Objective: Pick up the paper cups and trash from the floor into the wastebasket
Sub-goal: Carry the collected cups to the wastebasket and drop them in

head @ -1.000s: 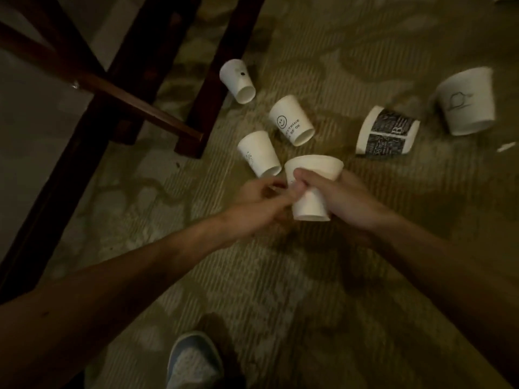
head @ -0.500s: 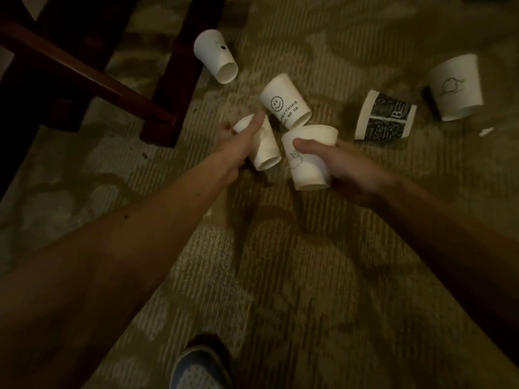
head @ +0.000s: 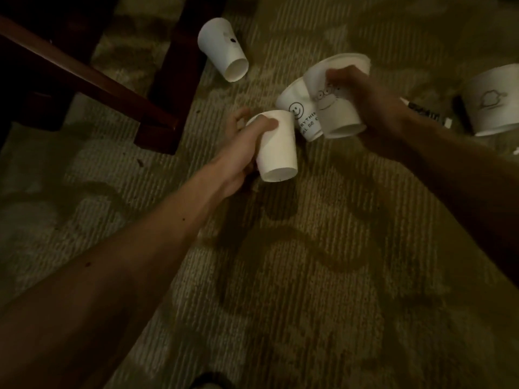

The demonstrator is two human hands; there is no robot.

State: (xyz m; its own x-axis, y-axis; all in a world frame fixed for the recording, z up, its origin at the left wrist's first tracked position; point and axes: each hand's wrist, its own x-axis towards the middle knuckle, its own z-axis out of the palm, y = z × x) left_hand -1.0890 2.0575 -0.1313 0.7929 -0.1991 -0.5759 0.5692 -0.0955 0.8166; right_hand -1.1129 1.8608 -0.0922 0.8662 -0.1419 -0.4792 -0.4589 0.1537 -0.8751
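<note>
- Left hand (head: 241, 144) gripped a plain cup (head: 278, 150); right hand (head: 373, 102) gripped a doodled cup (head: 337, 113);
- smiley cup (head: 296, 110) lay partly behind the doodled cup; perhaps a printed cup (head: 424, 111) hid behind the right wrist.

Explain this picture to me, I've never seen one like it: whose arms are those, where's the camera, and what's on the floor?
No machine here: these are a person's two bare arms, filmed by one wide-angle camera worn on the head, looking down. The left hand grips a plain cup. The right hand holds a doodled cup. On the carpet lie a smiley cup, a far cup by the wooden leg, and a planet cup at the right edge. A dark-printed cup peeks out behind the right wrist. No wastebasket shows.
</note>
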